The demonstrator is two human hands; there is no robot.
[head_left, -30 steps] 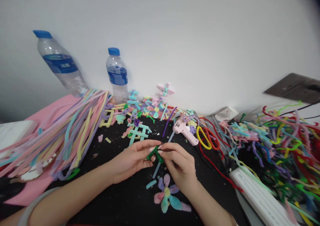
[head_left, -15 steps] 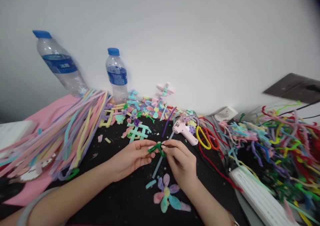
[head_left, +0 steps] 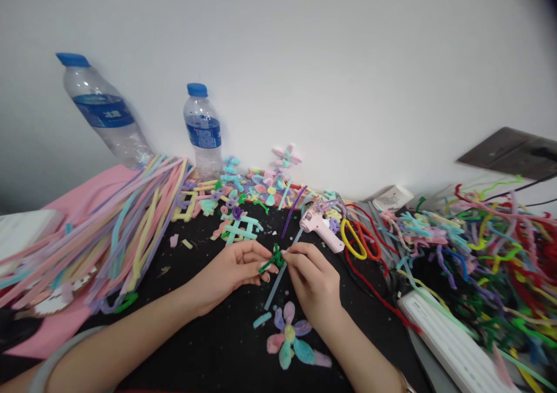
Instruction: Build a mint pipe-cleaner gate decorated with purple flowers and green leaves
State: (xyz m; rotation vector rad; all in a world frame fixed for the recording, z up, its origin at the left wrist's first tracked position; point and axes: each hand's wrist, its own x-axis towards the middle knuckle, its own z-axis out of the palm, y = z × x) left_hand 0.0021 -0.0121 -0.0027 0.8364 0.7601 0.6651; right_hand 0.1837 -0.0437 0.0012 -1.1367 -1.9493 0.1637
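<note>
Between my two hands is a small bent green pipe cleaner (head_left: 275, 258), twisted into loops. My left hand (head_left: 237, 270) pinches its lower left end between thumb and fingers. On its right side the fingertips of my right hand (head_left: 314, 277) close on the green piece. Under the hands a pale blue glue stick (head_left: 275, 288) reaches down from the pink glue gun (head_left: 322, 231). Below lies a flower (head_left: 290, 336) with pastel fuzzy petals and a yellow middle, beside a short turquoise piece (head_left: 262, 320).
Long pastel pipe cleaners (head_left: 143, 224) fan out at left. Two water bottles (head_left: 202, 132) stand by the wall, with many small fuzzy shapes (head_left: 209, 204) near them. Yellow-and-red-handled scissors (head_left: 354, 239), a white power strip (head_left: 448, 341) and tangled colourful pipe cleaners (head_left: 474, 253) lie at right.
The green pipe cleaner has turned between my fingers, its loops now pointing more upward. My right fingertips have shifted slightly on it; the surrounding things stay put.
</note>
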